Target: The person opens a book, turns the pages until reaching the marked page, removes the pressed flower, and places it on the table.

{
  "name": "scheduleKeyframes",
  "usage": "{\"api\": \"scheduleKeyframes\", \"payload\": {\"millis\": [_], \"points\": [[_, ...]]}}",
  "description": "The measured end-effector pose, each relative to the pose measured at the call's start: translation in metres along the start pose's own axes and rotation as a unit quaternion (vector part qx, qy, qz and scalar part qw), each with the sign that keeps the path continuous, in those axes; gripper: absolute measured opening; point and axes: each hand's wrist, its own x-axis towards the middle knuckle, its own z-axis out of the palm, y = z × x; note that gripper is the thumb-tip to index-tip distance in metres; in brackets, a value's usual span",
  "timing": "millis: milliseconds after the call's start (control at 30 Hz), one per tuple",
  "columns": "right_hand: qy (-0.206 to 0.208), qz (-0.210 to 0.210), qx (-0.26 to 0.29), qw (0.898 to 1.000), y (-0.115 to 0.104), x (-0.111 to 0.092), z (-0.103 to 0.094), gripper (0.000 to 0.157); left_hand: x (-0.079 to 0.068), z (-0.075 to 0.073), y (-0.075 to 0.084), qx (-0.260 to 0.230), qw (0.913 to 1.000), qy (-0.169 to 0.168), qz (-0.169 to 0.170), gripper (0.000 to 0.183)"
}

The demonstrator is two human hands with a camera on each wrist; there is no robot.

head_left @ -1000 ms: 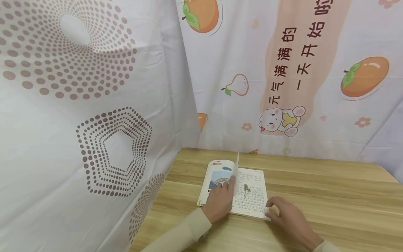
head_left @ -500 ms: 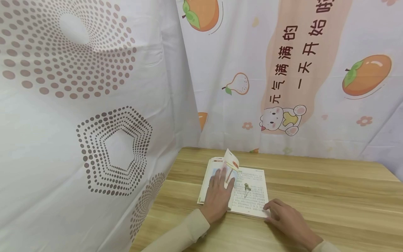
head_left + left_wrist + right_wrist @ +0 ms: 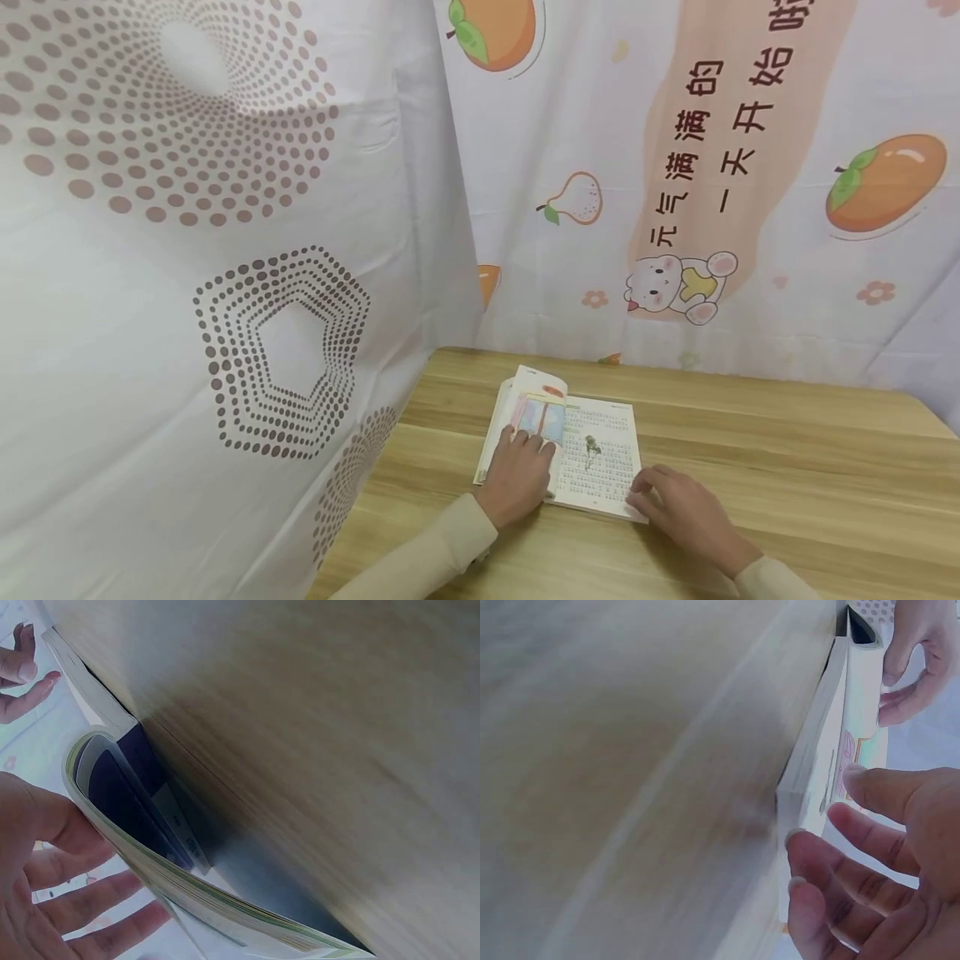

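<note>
An open book [image 3: 600,492] lies on the wooden table, its left pages showing a picture and its right page printed text with a small drawing of a plant. My left hand [image 3: 517,475] rests on the lower part of the left page, fingers spread and relaxed. In the left wrist view, the book's left half [image 3: 217,900] arches up off the table near the spine, my left hand [image 3: 60,870] lying over it. My right hand [image 3: 686,508] is at the lower right corner, loosely bent. In the right wrist view, the right hand's fingertips [image 3: 802,847] are beside the page block's edge.
The wooden table [image 3: 787,467] extends to the right of the book. A white cloth with dotted patterns [image 3: 300,350] hangs close on the left. Behind the table hangs a curtain [image 3: 525,250] printed with fruit and writing.
A raised page has come down onto the left side under my left hand, showing a different picture. The left fingers have moved down the page. My right hand has stayed near the corner.
</note>
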Motion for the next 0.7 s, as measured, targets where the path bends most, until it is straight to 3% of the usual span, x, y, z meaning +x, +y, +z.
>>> {"api": "scheduleKeyframes", "payload": {"millis": [133,400,700], "points": [[-0.025,0.02,0.004,0.999,-0.003,0.01,0.003,0.014,-0.002,0.003,-0.004,-0.013,0.9997,0.014,0.014,0.013],[-0.054,0.041,0.014,0.998,-0.013,0.036,0.013,0.028,-0.004,0.005,-0.014,-0.051,0.9976,-0.034,0.033,0.028],[-0.07,0.063,-0.018,0.995,-0.021,0.059,0.02,0.044,0.0,0.007,-0.02,-0.089,0.9945,-0.032,0.044,0.034]]}}
